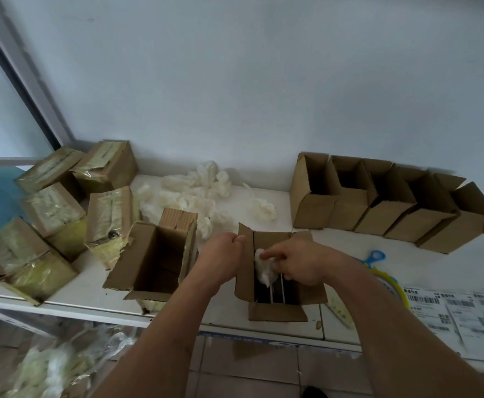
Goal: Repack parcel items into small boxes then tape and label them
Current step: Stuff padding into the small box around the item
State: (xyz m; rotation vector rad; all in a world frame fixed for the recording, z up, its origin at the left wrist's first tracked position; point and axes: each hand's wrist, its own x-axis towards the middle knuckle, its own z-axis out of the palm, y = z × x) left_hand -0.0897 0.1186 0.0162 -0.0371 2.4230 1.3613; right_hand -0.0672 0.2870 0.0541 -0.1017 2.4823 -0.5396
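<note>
Now right hand (298, 264) presses white wad (264, 268) into small box (311, 294).

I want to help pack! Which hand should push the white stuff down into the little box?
Probably the right hand: it already pinches the white padding inside the small open box. The left hand holds the box's flap.

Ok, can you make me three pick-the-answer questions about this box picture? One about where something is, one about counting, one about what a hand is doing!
1. Where is the white foam pile?
A. by the wall
B. on the floor
C. inside a taped box

2. How many open empty boxes stand in the right-hand row?
A. two
B. five
C. nine

3. What is the right hand doing?
A. hanging idle
B. pushing white wrap into the small box
C. holding scissors

Answers: 1 A, it lies on the tabletop against the wall. 2 B, five stand side by side. 3 B, its fingers pinch the wrap inside the box.
</note>
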